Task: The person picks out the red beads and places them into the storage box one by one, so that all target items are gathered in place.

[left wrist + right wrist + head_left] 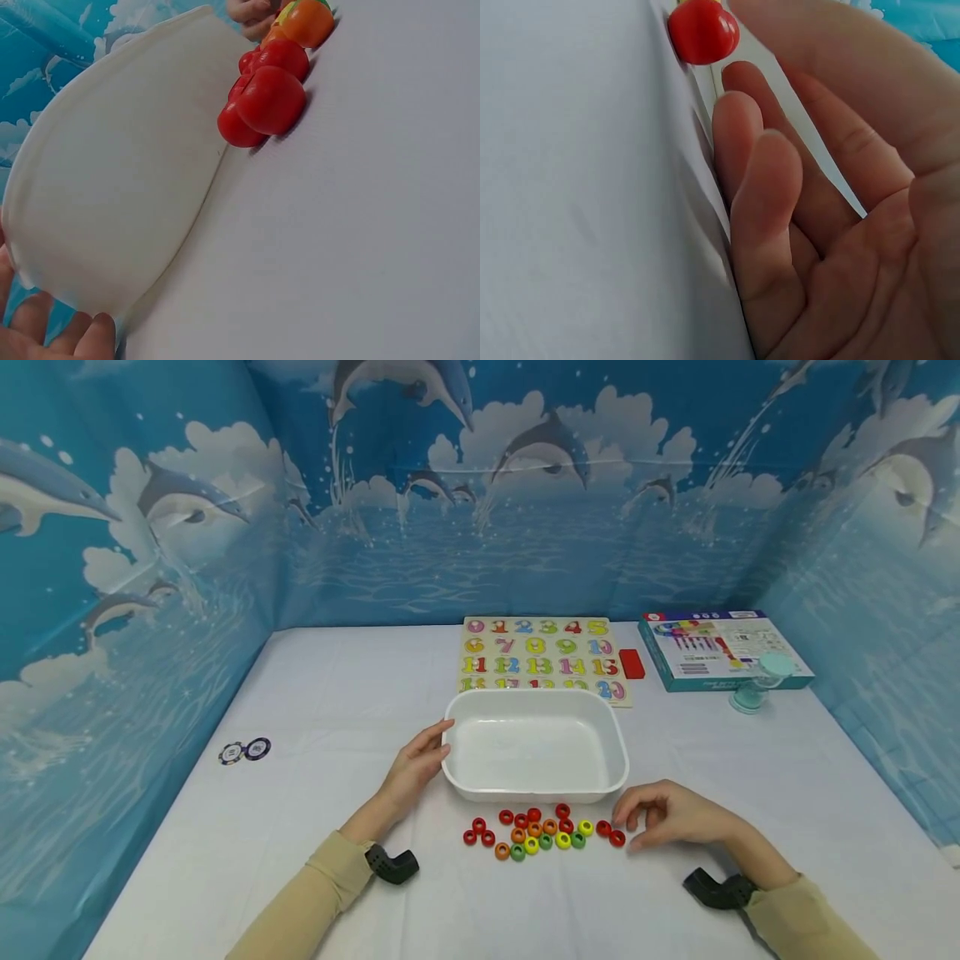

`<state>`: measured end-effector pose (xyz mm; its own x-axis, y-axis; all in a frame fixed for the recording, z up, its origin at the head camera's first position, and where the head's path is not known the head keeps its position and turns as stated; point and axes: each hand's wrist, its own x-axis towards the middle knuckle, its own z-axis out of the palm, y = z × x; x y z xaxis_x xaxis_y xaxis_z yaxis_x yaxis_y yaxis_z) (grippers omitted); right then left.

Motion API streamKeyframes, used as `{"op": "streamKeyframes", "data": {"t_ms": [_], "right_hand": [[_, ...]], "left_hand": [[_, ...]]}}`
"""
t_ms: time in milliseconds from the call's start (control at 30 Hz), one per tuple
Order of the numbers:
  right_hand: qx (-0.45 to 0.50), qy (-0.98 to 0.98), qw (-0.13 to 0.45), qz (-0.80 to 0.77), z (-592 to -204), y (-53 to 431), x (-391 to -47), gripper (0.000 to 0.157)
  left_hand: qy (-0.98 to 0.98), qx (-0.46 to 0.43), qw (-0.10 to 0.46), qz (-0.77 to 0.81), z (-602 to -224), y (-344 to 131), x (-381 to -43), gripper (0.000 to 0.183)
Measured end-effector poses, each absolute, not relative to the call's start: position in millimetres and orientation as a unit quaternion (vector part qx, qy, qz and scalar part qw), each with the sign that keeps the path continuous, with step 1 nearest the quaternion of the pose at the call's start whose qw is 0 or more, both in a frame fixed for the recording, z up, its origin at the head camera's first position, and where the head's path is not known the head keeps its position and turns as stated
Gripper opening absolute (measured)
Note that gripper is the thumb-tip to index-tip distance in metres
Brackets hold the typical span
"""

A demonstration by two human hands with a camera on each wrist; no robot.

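A white rectangular basin [536, 795] sits in the middle of the table. My left hand [417, 767] grips its left end, with the thumb and a finger over the rim and other fingers [96, 339] curled against the outer wall. In front of the basin lies a loose group of ring-shaped beads in red, orange, yellow and green, among them an orange bead [502, 852]. My right hand [671, 812] is at the group's right end, fingers loosely bent and holding nothing. Its thumb and fingertips are right beside two red beads, the nearer one [617, 838] also showing as a red bead [703, 31] in the right wrist view.
Behind the basin lies a wooden number puzzle board [543, 647], a red block [632, 664] beside it. At the back right are a flat box [712, 647] and a small teal-capped sand timer [761, 683]. Two round chips [245, 751] lie far left. Dolphin-print curtains surround the table.
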<state>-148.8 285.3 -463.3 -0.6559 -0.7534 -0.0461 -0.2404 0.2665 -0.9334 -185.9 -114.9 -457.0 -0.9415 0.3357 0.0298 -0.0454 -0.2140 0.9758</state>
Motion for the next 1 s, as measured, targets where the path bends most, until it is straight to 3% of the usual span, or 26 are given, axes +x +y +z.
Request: {"op": "streamKeyframes", "data": {"t_ms": [467, 1000], "right_hand": [[-0.308, 0.803, 0.221, -0.461, -456, 273, -139, 0.023], [-0.279, 0.830, 0.234, -0.423, -446, 279, -141, 0.022]], "left_hand": [[0.646, 0.115, 0.129, 0.743, -444, -114, -178, 0.047], [0.655, 0.101, 0.118, 0.739, -445, -112, -177, 0.045]]}}
